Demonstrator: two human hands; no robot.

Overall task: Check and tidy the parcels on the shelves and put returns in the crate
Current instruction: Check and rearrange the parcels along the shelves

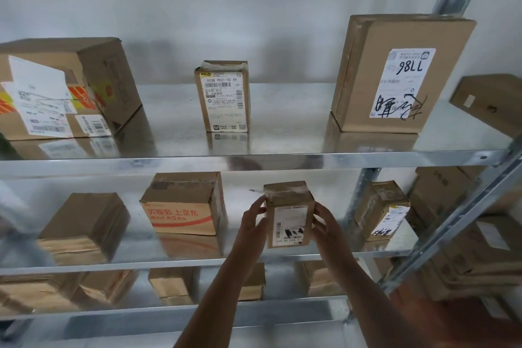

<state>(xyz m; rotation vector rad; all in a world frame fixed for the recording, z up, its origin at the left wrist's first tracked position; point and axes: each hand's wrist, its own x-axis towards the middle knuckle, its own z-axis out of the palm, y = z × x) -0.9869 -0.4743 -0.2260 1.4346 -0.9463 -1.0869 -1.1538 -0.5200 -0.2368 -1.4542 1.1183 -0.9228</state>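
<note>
A small upright cardboard parcel (288, 215) with a white label stands on the middle shelf (197, 260), right of centre. My left hand (254, 216) grips its left side and my right hand (324, 223) grips its right side. On the same shelf, a box with red print (182, 205) sits to the left, a plain box (84, 227) further left, and a taped parcel (381, 210) to the right. No crate is in view.
The top shelf (254, 158) holds a large labelled box (62, 90) at left, a small labelled parcel (223, 96) in the middle and a tall box (395, 73) marked 1186 at right. More boxes (172, 284) fill the lower shelf. A neighbouring rack (463, 234) with stacked cartons stands right.
</note>
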